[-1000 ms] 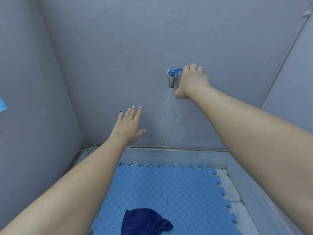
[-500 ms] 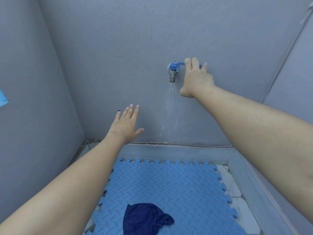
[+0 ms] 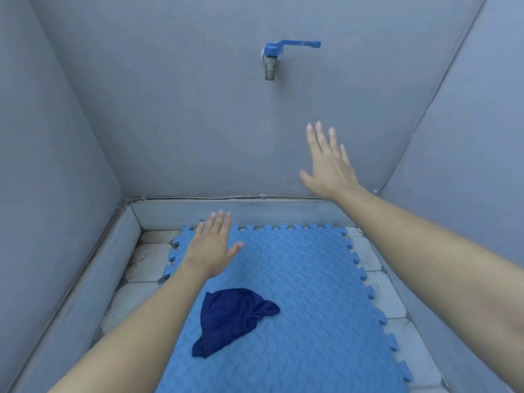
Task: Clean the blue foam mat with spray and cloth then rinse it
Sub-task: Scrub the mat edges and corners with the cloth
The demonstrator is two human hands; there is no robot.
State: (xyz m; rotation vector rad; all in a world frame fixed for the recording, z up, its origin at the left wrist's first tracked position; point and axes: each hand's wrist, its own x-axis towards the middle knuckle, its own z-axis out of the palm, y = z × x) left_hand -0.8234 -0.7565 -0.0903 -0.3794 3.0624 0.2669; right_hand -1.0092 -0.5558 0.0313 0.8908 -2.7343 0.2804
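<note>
The blue foam mat (image 3: 306, 293) lies flat on the tiled floor, its jigsaw edges showing at the back and right. A crumpled dark blue cloth (image 3: 229, 316) rests on the mat's near left part. On the back wall is a tap (image 3: 270, 59) with a blue lever pointing right; no water comes from it. My left hand (image 3: 211, 248) hovers open above the mat's far left corner. My right hand (image 3: 329, 163) is open in the air in front of the wall, below and right of the tap. No spray bottle is in view.
Grey walls close in on the left, back and right, with a low grey curb (image 3: 226, 212) at their foot. Pale floor tiles (image 3: 147, 259) show around the mat, stained in the far left corner.
My right hand has let go of the tap lever and dropped down and right. The water stream has stopped. My left hand has lowered toward the mat. The view has tilted down.
</note>
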